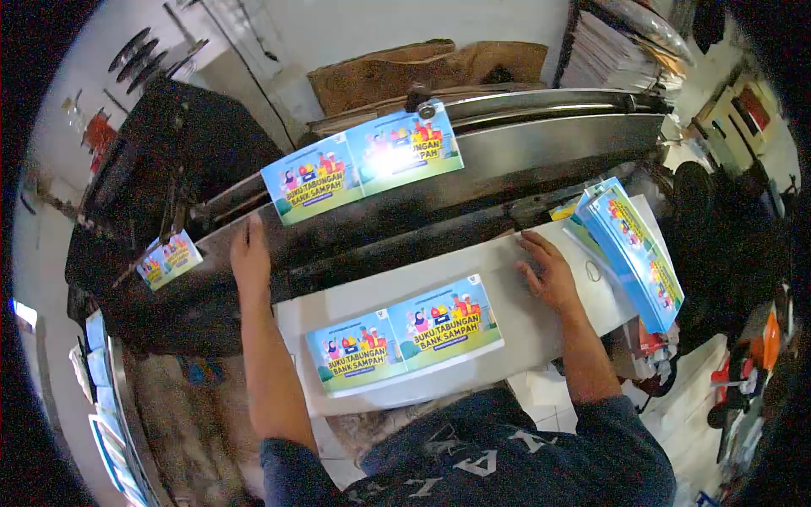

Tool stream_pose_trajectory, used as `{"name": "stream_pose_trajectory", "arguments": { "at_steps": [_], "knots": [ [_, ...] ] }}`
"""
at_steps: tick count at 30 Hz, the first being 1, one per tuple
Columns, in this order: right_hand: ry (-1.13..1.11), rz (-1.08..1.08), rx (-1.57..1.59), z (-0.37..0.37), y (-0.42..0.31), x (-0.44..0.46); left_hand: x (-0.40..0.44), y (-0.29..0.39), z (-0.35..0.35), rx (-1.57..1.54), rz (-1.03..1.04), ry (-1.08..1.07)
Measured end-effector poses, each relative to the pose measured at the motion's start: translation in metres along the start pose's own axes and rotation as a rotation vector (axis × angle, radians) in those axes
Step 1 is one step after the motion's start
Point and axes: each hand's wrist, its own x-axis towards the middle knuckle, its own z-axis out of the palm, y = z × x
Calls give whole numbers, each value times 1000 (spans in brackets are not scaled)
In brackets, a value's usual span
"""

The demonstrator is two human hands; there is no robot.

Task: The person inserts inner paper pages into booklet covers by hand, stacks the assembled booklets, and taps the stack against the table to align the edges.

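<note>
My left hand (251, 253) rests at the lower edge of the dark metal machine (541, 152), just below the left end of a printed double sheet (321, 182) lying on its sloped face. Nothing shows in that hand. My right hand (549, 272), fingers spread and slightly bent, is over the back edge of the white board (541, 334), holding nothing. Between my forearms, a printed booklet cover sheet (405, 334) lies on the board. To the right of my right hand sits a stack of printed sheets (634, 253). A smaller printed piece (170, 260) is at the machine's left end.
Brown cardboard (422, 72) stands behind the machine. Piled papers (612, 59) are at the back right. Bundled sheets (114, 439) line the lower left edge. Orange and red items (770, 338) lie at the far right.
</note>
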Motion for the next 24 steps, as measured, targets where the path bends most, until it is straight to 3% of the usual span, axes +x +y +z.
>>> {"name": "stream_pose_trajectory", "arguments": {
  "at_steps": [4,6,7,9,10,11,13,15,17,19,22,23,24],
  "knots": [
    [-13,72,81,-8,-6,0,63,11,25,160,-104,-42],
    [-22,76,62,-9,-5,0,73,14,31,-12,-103,-278],
    [-20,72,66,-8,-3,-1,75,14,32,-6,-100,-282],
    [-21,70,75,-8,-3,1,75,11,29,-59,-92,-151],
    [-11,56,102,-9,-4,2,99,-38,29,-215,-59,24],
    [0,45,129,-10,-4,2,99,-43,20,-209,-60,20],
    [-24,25,82,-11,-3,1,92,-42,5,140,-40,274],
    [-50,-7,37,-9,-4,3,91,-50,13,16,-90,271],
    [-49,17,44,-9,-6,3,97,-72,26,252,111,294],
    [-46,29,62,-9,-4,2,57,-11,28,97,56,198],
    [-11,60,152,-11,-9,1,27,22,19,-208,-34,-47],
    [34,81,226,-12,-12,5,34,12,17,-215,-45,-36],
    [14,70,223,-15,-23,9,42,-7,13,-164,102,-25]
  ]
}}
